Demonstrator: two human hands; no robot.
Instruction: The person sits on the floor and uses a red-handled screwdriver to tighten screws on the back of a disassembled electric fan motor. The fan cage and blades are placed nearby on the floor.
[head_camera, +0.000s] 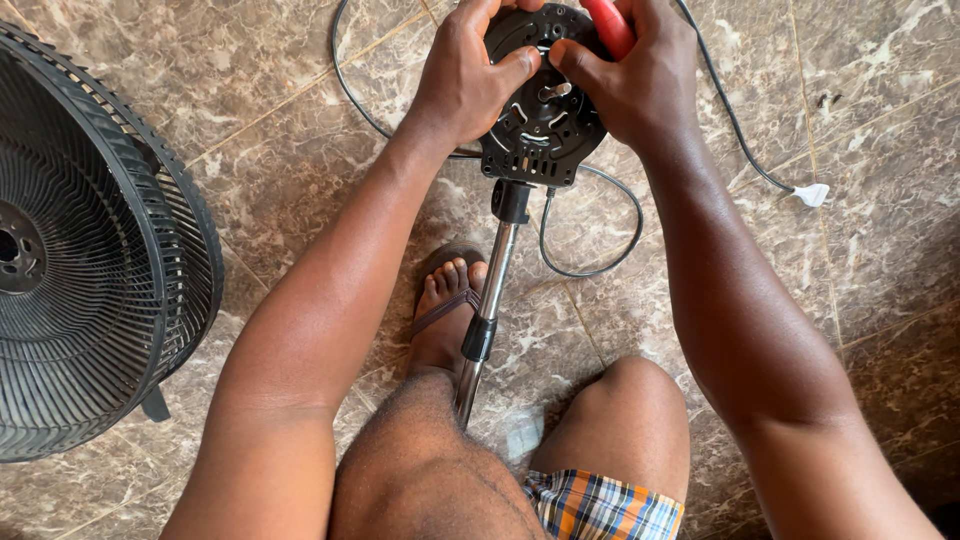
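Note:
A black fan motor housing (540, 125) with a bare shaft in its middle sits on top of a chrome stand pole (487, 300) that runs down between my knees. My left hand (465, 75) grips the housing's left rim, thumb pressed across its face. My right hand (630, 80) is wrapped around a red-handled tool (608, 25) held against the housing's top right; the tool's tip is hidden behind my fingers.
A black fan grille (95, 260) stands on the marble-patterned tile floor at the left. A black power cord (600, 250) loops under the housing and runs to a white plug (812, 194) at the right. My sandalled foot (448, 300) rests beside the pole.

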